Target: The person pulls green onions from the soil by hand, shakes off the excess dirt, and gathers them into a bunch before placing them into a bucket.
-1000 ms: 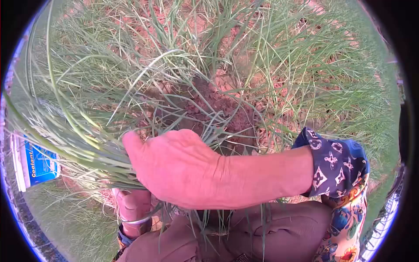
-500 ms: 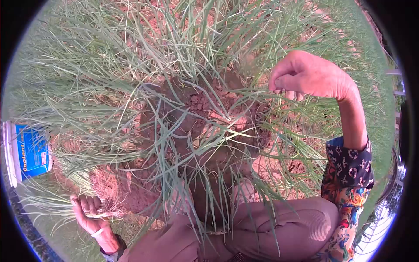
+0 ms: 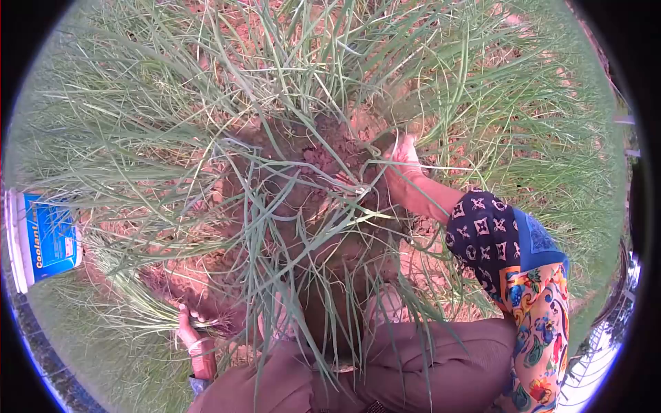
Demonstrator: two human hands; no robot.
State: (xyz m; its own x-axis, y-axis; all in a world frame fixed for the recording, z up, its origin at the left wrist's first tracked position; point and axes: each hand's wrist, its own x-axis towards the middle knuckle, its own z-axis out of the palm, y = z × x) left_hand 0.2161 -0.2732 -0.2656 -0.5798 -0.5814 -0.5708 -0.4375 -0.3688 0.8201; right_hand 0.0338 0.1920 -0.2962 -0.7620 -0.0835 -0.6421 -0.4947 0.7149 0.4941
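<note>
Low at the left, my left hand (image 3: pixel 189 329) is closed round a bunch of onion seedlings (image 3: pixel 153 306), their pale roots to the right and green leaves to the left. My right hand (image 3: pixel 403 162) reaches down among the growing onion plants (image 3: pixel 454 89), close to the bare soil (image 3: pixel 323 155). Leaves cross over it and its fingers are blurred and partly hidden, so their grip cannot be made out. Long loose-looking leaves (image 3: pixel 275 255) droop over the soil between my hands and legs.
A blue and white coolant bucket (image 3: pixel 51 237) stands at the far left among the plants. My bent legs (image 3: pixel 434 365) fill the bottom. Dense green leaves surround the dug reddish soil on the far side and both sides.
My right hand has dropped from above the leaves at the right, inward to the soil. My left hand has moved right with its bunch, which now lies more across the ground.
</note>
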